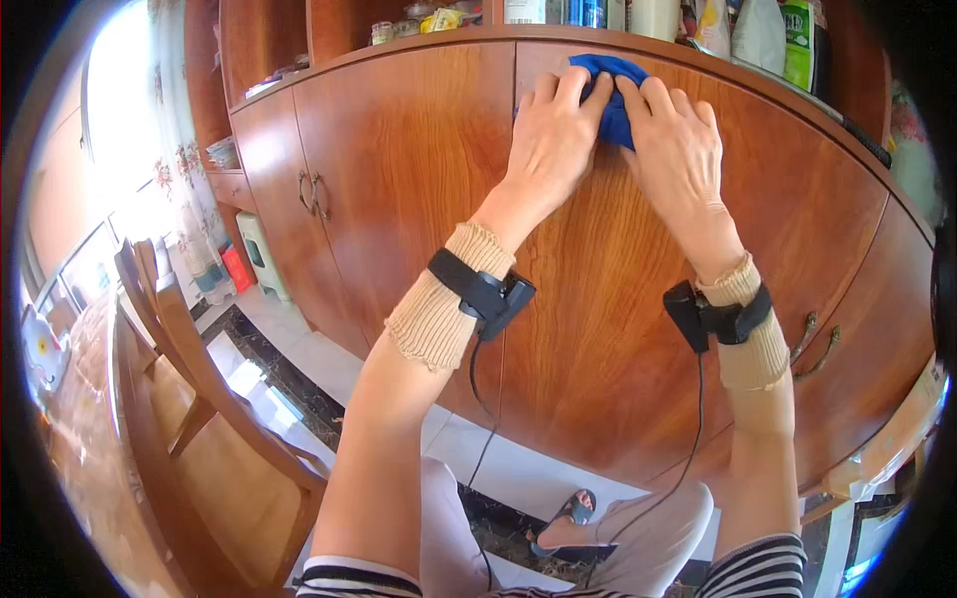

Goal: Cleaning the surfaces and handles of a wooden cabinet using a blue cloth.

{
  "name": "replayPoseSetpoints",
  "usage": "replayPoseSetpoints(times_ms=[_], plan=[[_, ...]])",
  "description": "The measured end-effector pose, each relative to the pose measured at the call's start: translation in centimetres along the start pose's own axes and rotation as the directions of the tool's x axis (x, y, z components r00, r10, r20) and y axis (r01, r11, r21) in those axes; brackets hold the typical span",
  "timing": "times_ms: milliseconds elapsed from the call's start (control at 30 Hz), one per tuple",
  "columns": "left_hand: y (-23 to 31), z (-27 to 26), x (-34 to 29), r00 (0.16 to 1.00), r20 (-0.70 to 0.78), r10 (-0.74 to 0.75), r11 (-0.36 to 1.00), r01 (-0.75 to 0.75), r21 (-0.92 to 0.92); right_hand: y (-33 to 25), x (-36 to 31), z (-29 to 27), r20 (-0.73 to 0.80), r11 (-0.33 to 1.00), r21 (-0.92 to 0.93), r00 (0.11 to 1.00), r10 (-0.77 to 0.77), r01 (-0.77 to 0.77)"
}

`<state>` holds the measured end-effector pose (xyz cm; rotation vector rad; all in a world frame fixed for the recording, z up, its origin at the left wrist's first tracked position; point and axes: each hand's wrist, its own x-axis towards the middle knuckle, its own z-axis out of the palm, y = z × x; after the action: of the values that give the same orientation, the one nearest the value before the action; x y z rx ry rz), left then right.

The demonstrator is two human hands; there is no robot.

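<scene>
A blue cloth point(617, 118) is bunched between my two hands, near the upper edge of a wooden cabinet front point(588, 319). My left hand point(554, 130) grips the cloth from its left side, fingers bent over it. From the right, my right hand point(676, 135) holds the same cloth, its thumb close to the left thumb. Part of the cloth shows above and below the fingers. Whether it presses on the door or hangs just in front, I cannot tell. Each wrist wears a tan knitted cuff with a strapped black device and a cable.
Jars, packets and bottles line the cabinet's top shelf, including a green bag point(798, 45). Metal door handles point(313, 194) stick out at the left, others point(815, 346) at the right. A wooden chair point(214, 399) and a table point(95, 439) stand at left; a cardboard box point(887, 439) lies low right.
</scene>
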<state>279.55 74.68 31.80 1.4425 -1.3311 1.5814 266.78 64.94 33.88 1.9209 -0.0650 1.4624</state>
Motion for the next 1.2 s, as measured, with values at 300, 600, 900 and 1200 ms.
replayPoseSetpoints(times_ms=[300,600,900,1200], plan=[[1.1,0.7,-2.7,1.0,0.009,-0.009,0.998,0.008,0.069,-0.8,-2.7,1.3,0.024,0.999,-0.022,0.999,-0.027,0.027],[2.0,0.1,-3.6,0.995,0.094,-0.02,0.999,0.016,0.036,-1.3,-4.0,1.2,0.014,0.999,-0.018,0.999,-0.03,0.03],[2.6,-0.4,-5.0,0.987,0.157,-0.027,0.999,0.021,0.038,-2.0,-5.0,0.6,0.063,0.998,-0.056,0.998,-0.011,0.014],[2.8,0.2,1.1,0.999,0.039,0.009,1.0,-0.009,0.008,2.0,-1.8,-0.7,0.004,0.996,-0.09,1.0,0.021,-0.021]])
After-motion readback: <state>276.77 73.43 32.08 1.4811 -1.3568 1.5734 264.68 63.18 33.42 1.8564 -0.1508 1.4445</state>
